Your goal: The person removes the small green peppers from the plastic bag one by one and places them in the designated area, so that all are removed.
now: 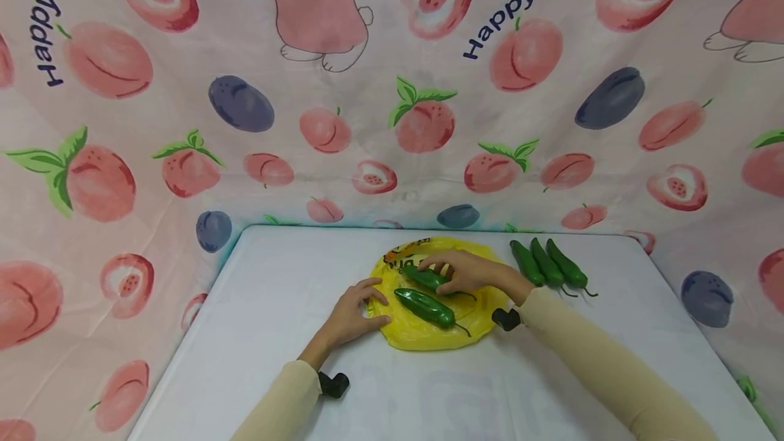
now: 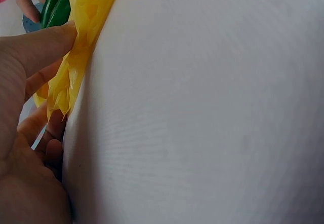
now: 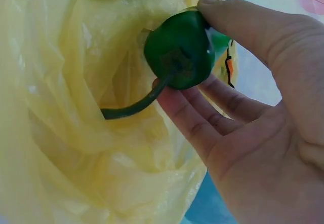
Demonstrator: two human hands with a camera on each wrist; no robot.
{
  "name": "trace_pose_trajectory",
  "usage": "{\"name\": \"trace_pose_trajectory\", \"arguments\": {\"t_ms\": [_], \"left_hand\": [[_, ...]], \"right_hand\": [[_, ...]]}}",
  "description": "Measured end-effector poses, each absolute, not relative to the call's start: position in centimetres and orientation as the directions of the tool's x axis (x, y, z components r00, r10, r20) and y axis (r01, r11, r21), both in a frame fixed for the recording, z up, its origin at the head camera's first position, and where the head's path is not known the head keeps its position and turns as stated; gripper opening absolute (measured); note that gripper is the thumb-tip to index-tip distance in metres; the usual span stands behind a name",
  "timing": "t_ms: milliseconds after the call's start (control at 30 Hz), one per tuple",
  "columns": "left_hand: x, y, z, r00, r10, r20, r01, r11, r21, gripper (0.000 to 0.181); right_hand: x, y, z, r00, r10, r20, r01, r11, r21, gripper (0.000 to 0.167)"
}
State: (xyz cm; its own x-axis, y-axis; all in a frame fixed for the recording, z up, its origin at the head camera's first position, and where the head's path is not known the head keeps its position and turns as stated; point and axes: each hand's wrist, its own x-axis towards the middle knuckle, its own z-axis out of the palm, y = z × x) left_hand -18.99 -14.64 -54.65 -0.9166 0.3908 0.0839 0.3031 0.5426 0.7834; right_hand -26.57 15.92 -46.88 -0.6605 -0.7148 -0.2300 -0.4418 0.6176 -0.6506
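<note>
Two green peppers lie over a yellow plastic bag (image 1: pixel 422 340) in the head view. My right hand (image 1: pixel 467 271) grips the farther pepper (image 1: pixel 422 278); in the right wrist view the thumb and fingers of my right hand (image 3: pixel 263 92) hold this pepper (image 3: pixel 177 51) around its stem end. The nearer pepper (image 1: pixel 429 307) rests on the bag, untouched. At the bag's left edge is my left hand (image 1: pixel 352 315), thumb and fingers curved around the edge. The left wrist view shows my left hand (image 2: pixel 30 72) with its thumb against the gathered yellow plastic (image 2: pixel 76 57).
Three green peppers (image 1: pixel 548 265) lie side by side on the white table (image 1: pixel 245 332), to the right of the bag. Behind the table hangs a fruit-patterned cloth (image 1: pixel 367 87). A black wrist device (image 1: pixel 333 384) is on the left wrist, another (image 1: pixel 506 319) on the right.
</note>
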Motion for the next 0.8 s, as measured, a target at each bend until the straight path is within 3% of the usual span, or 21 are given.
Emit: {"name": "trace_pose_trajectory", "arguments": {"t_ms": [800], "left_hand": [[-19.1, -14.6, -54.9, -0.919, 0.385, 0.086, 0.304, 0.553, 0.776, 0.023]], "right_hand": [[-23.3, 19.2, -43.8, -0.729, -0.678, -0.096, -0.460, 0.589, -0.664, 0.057]]}}
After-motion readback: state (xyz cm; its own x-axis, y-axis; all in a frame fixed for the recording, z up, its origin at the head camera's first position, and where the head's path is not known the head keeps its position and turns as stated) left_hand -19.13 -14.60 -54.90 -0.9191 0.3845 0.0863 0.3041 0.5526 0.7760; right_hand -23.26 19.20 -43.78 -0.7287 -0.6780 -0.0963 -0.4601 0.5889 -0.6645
